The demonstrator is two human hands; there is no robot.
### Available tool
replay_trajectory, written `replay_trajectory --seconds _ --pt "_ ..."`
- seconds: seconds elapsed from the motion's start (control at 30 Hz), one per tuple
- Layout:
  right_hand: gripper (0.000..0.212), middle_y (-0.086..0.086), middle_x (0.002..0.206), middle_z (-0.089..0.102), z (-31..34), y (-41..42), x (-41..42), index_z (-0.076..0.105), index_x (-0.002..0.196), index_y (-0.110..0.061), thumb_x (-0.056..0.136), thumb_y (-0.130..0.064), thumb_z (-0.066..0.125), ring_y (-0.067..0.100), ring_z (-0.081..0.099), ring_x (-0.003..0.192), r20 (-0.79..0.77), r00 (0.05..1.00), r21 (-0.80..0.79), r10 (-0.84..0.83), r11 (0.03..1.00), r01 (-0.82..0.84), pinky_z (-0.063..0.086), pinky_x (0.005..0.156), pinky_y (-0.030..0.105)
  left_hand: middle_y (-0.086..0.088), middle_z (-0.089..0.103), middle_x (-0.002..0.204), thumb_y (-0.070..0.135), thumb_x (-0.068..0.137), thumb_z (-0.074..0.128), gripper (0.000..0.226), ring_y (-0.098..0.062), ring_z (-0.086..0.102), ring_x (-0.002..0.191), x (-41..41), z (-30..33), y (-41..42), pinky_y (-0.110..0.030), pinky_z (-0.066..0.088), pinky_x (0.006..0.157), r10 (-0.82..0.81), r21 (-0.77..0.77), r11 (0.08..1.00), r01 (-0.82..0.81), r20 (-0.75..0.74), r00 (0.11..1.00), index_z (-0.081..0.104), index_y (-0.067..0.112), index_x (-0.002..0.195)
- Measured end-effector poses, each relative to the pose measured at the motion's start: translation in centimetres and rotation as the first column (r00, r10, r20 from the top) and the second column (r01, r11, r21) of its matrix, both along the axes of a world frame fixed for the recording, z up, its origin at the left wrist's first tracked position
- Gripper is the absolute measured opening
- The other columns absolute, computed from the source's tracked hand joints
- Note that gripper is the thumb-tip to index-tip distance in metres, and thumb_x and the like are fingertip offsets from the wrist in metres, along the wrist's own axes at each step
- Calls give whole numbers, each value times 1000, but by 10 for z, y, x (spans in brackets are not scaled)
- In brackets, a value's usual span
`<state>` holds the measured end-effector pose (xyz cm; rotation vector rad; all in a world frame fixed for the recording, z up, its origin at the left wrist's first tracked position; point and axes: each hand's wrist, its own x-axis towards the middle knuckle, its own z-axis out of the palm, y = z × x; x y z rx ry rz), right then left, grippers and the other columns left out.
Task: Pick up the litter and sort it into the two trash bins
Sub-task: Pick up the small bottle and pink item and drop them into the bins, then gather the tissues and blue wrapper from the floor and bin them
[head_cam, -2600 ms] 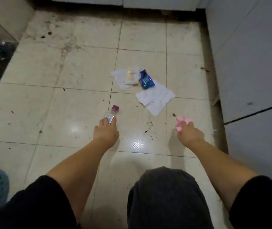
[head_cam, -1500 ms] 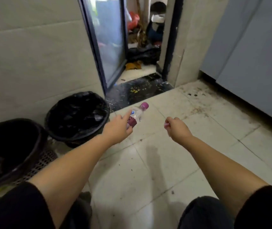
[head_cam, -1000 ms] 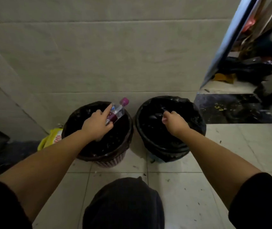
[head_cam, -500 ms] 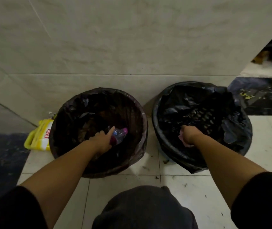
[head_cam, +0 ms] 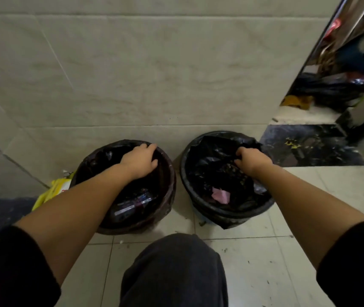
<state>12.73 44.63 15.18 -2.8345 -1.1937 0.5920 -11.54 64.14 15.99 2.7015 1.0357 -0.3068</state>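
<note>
Left hand (head_cam: 140, 161): held above the left bin (head_cam: 170, 185), palm down, fingers loosely curled toward the far rim; nothing is gripped.
Right hand (head_cam: 250, 160): held above the right bin (head_cam: 232, 212), fingers curled downward near the crumpled liner at the far side; whether the liner is pinched cannot be told, and no litter is seen in it.
Bottle (head_cam: 132, 203): seen lying on its side at the bottom of the left bin, below the left forearm, clear with a dark red label.
Pink litter (head_cam: 220, 195): seen lying at the bottom of the right bin, apart from the right hand.
Bins: both lined with black bags, stood side by side against the tiled wall (head_cam: 132, 74), close but not touching.
Yellow packet (head_cam: 53, 191): wedged on the floor just left of the left bin.
Knee (head_cam: 176, 269): seen in dark trousers, in front of the gap between the bins.
</note>
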Motion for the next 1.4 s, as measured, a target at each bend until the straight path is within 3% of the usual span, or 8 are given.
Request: replay_trajectory --seconds 0.27,0.5,0.63,0.87,1.0,1.13,1.3,1.4 --pt "28 14 118 61 73 -154 19 55 113 -12 96 -31 43 35 59 106 203 970 200 -137 975 96 44 75 37 -15 46 139 33 97 45 54 -35 48 125 92 76 -155 -45 48 95 -260 52 966 255 174 950 30 16 146" --pt "36 11 131 57 59 -397 41 51 129 -16 99 -32 40 33 57 114 173 888 153 -426 902 403 48 89 38 -13 45 142 34 95 46 56 -34 48 127 177 56 -360 -47 47 100 -544 -1 834 552 164 823 30 18 146" --pt "37 12 128 59 29 -547 26 51 130 -15 99 -30 38 32 57 113 125 770 127 -625 780 613 48 87 37 -11 43 145 35 96 47 57 -32 48 128 208 23 -492 -46 46 103 -691 -64 717 694 61 720 28 22 148" --pt "34 16 126 60 -63 -753 -61 55 126 -14 97 -26 42 33 57 114 17 436 18 -900 437 899 47 89 37 -14 44 142 35 97 44 56 -32 46 128 218 -59 -688 -45 44 100 -893 -189 446 875 -25 450 27 19 147" --pt "36 14 129 57 -125 -792 -121 51 129 -15 96 -27 42 32 57 115 -39 271 -116 -962 273 955 47 92 37 -13 43 142 35 96 45 57 -31 45 129 197 -119 -752 -44 44 98 -959 -287 280 916 -50 277 26 20 147" --pt "52 13 139 41 -180 -782 -141 33 144 -22 95 -36 46 33 57 113 -146 198 -154 -969 220 963 49 90 40 -14 41 142 34 94 48 58 -32 43 130 193 -179 -780 -45 44 98 -987 -334 154 930 -90 131 27 19 147" --pt "77 7 157 16 -230 -766 -133 13 151 -33 89 -51 53 29 47 129 -216 182 -108 -959 208 972 48 95 40 -16 33 147 26 93 50 63 -32 36 134 229 -225 -814 -45 43 100 -980 -163 199 966 -15 199 22 18 149" --pt "82 9 156 16 -252 -763 -129 10 151 -36 85 -56 55 31 39 131 -161 232 -134 -959 254 958 48 96 41 -15 11 160 25 92 54 74 -33 13 148 263 -241 -832 -49 29 114 -974 -53 225 973 12 225 10 25 152"
